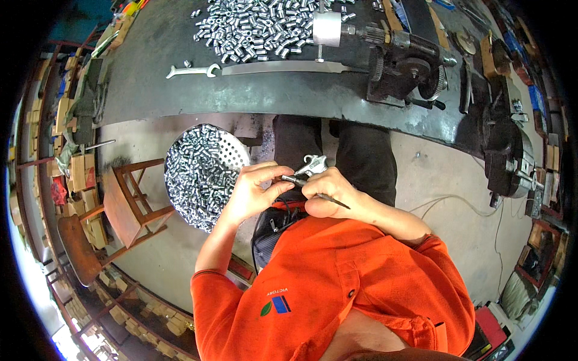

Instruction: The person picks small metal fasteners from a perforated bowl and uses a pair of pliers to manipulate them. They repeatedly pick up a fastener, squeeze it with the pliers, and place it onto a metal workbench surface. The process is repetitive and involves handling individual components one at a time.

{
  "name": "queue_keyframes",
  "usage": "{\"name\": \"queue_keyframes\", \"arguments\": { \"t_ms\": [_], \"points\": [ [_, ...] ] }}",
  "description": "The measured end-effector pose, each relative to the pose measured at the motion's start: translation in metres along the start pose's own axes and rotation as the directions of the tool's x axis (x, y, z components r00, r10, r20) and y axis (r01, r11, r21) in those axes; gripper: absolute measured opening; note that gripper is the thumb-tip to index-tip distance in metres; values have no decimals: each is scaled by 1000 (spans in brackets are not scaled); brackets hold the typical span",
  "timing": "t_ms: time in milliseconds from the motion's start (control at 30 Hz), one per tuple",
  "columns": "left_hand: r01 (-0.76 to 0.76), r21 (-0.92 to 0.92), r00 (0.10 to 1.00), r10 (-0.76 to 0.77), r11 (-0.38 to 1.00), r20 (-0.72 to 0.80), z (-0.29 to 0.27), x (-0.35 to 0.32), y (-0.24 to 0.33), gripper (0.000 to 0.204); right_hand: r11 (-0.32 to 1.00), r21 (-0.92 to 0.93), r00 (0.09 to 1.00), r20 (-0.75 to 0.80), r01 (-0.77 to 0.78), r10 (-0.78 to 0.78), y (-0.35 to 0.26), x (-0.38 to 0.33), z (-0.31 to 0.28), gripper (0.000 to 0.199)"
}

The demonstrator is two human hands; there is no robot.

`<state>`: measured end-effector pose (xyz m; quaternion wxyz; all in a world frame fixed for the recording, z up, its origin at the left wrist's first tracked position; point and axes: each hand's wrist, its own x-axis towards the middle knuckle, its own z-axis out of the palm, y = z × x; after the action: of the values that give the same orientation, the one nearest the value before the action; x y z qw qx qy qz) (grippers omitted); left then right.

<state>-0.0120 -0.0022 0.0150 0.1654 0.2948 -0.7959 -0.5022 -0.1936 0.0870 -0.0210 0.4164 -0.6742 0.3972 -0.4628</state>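
Note:
My left hand (257, 189) pinches a small shiny metal sleeve (287, 178) between thumb and fingertips, in front of my lap. Closed round a slim dark pointed hand tool (330, 199), my right hand (331, 191) keeps the tool's front end against the sleeve; its tapered tail sticks out to the right. Just beyond my right fingers is a silver air blow gun (314, 164); whether it rests on my lap cannot be made out. Left of my hands, a white perforated basin (236, 154) holds a heap of small metal sleeves (201, 171).
On the dark workbench (241, 96) lie a pile of metal sleeves (259, 27), an open-ended wrench (194, 71) and a geared fixture (409, 66). A machine chuck (512, 156) stands at right. A wooden chair (129, 207) is at left. A thin hose (448, 198) crosses the floor.

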Motion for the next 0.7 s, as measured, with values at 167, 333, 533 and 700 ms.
{"name": "queue_keyframes", "arguments": {
  "t_ms": [167, 333, 533, 700],
  "points": [
    [116, -220, 992, -105, 969, 64, 4, 1, -6, 18, 1000, 6, 1000, 3, 18, -18, -2, 0, -4, 20],
    [263, -584, 965, -207, 768, 163, 13, 1, -11, 18, 997, 25, 997, -44, 67, -66, -5, 2, -5, 23],
    [196, -501, 974, -228, 843, -2, 3, 5, -16, 14, 997, -46, 997, -29, 68, -69, -5, -6, -21, 27],
    [49, 317, 967, 34, 947, -252, -2, 9, -30, 18, 985, -74, 971, -172, 157, -168, -29, -8, -38, 37]
  ]
}}
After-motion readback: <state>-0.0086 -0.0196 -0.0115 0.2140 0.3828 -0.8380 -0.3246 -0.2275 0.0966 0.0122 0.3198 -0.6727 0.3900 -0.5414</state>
